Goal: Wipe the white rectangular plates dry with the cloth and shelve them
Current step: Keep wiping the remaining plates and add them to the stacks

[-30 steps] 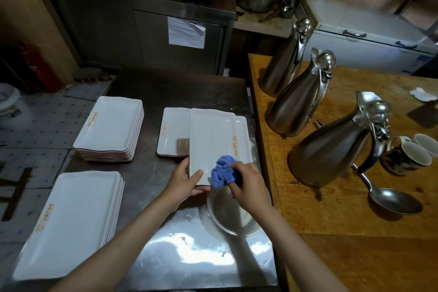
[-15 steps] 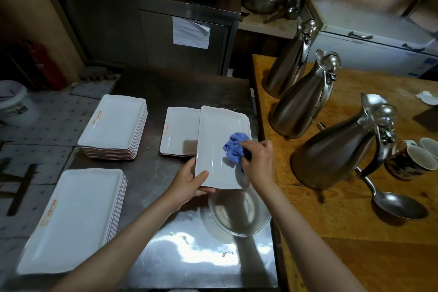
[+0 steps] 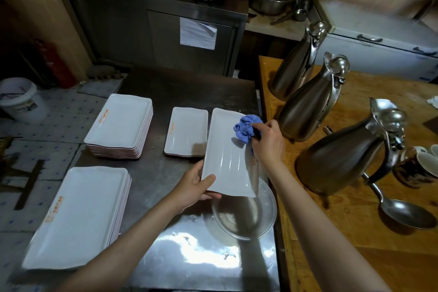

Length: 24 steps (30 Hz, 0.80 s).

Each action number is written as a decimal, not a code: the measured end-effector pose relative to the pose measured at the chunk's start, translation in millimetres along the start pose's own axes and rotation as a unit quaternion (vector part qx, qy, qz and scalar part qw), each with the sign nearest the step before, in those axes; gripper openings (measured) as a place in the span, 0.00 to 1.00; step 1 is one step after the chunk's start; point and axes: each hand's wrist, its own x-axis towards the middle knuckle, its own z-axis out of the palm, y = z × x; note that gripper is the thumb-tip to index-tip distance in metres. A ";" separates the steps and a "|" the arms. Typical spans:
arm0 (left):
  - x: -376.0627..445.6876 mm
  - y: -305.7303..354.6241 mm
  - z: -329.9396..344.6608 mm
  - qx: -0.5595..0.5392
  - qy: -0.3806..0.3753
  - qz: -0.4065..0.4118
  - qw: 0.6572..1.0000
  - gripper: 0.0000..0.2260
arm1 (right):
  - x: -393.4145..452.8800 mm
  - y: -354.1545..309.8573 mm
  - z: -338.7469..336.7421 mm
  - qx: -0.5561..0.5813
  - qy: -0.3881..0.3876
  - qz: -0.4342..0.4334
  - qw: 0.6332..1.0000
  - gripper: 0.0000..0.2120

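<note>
My left hand (image 3: 198,188) grips the near left corner of a white rectangular plate (image 3: 227,161), held tilted above the steel table (image 3: 151,173). My right hand (image 3: 267,142) clutches a bunched blue cloth (image 3: 245,130) and presses it on the plate's far right end. Behind it a small stack of white plates (image 3: 186,131) lies flat. A taller stack of plates (image 3: 120,123) stands at the far left, and another stack (image 3: 75,216) sits at the near left.
A clear glass bowl (image 3: 244,218) lies under the held plate's near end. On the wooden table (image 3: 355,232) to the right stand three steel jugs (image 3: 341,156), a ladle (image 3: 403,211) and cups (image 3: 419,168). A steel cabinet (image 3: 166,28) stands behind; a white bucket (image 3: 21,99) sits on the floor.
My right hand has slid the blue cloth from the plate's near end up to its far right end. The left hand keeps its grip on the near corner.
</note>
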 end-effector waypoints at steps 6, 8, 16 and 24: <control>-0.3 4.5 -2.6 0.003 -0.014 -0.007 1.000 0.19 | -0.4 -10.4 -1.4 0.075 -0.014 0.007 0.997 0.15; 0.0 4.6 -2.3 -0.002 -0.015 -0.008 1.000 0.19 | -0.6 -14.1 -0.5 0.110 -0.036 0.017 0.993 0.16; -0.7 -0.8 0.0 -0.028 -0.022 0.001 0.999 0.20 | -9.1 -25.0 6.2 0.183 -0.072 -0.024 0.980 0.10; -0.9 1.5 -5.1 -0.039 0.003 -0.001 0.999 0.18 | -51.5 -25.8 9.5 0.180 -0.135 -0.067 0.972 0.10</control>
